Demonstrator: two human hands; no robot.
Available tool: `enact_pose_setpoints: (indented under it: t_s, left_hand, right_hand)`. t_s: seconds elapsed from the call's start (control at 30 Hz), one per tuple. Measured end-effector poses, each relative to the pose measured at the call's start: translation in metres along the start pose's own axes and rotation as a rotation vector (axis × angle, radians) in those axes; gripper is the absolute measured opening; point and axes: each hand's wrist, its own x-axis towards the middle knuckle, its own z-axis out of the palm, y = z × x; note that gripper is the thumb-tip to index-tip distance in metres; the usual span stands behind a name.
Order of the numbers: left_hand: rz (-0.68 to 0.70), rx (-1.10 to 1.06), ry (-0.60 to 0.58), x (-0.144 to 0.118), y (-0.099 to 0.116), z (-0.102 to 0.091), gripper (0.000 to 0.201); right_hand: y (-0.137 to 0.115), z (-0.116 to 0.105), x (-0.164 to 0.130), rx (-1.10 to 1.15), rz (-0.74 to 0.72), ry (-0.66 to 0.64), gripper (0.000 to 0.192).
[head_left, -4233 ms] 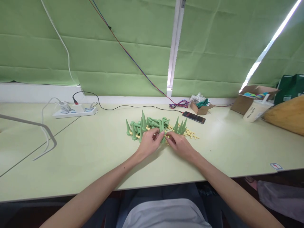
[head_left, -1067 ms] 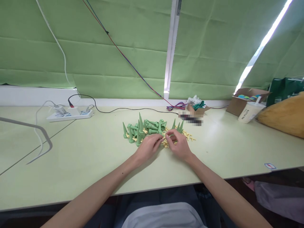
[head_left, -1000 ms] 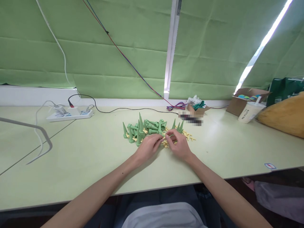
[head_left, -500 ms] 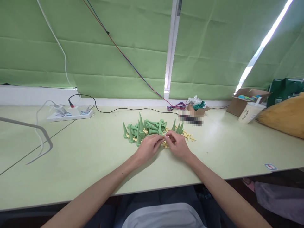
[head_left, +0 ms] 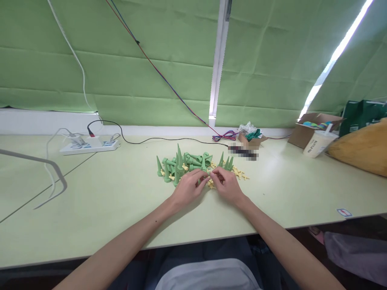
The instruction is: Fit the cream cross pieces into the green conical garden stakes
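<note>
The right hand [head_left: 227, 185] now sits lower than it did about a second ago: its arched forefinger has come down, and its fingertips nearly meet those of the left hand [head_left: 190, 186]. The left hand has hardly moved over that second. Thumb and forefinger are drawn close on both, but the pictures do not show whether either hand is fully closed or what lies between the tips (a yellow sliver shows there a second ago; now the fingers cover the spot). I judge that the work is at a fine, fingertip stage, with both hands on one small spot.

Around them on the worktop [head_left: 121, 209], the other pieces lie much as they did. Upright green spikes [head_left: 167, 173] stand just beyond and left of the left hand, some with yellow bits by their bases; a heap of green pieces [head_left: 193, 158] lies behind, with another green spike [head_left: 203, 161] upright near the left fingertips. Three more spikes [head_left: 226, 162] stand behind the right hand, and loose yellow pieces [head_left: 241, 173] spread to their right.
</note>
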Motion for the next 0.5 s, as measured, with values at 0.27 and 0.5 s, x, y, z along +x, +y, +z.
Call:
enact_pose_setpoints:
  t_s: [0.27,0.5]
  left_hand:
    - [-0.009,-0.047,0.186,0.0001,0.0042,-0.0031,0.012]
    - [-0.158,-0.058,0.112,-0.0001,0.0036,-0.002,0.026]
  right_hand:
    - [-0.0012,0.0006,0.0006,-0.008,0.014,0.05,0.021]
    - [-0.0024,-0.0002,0.0007,-0.014,0.022,0.049,0.022]
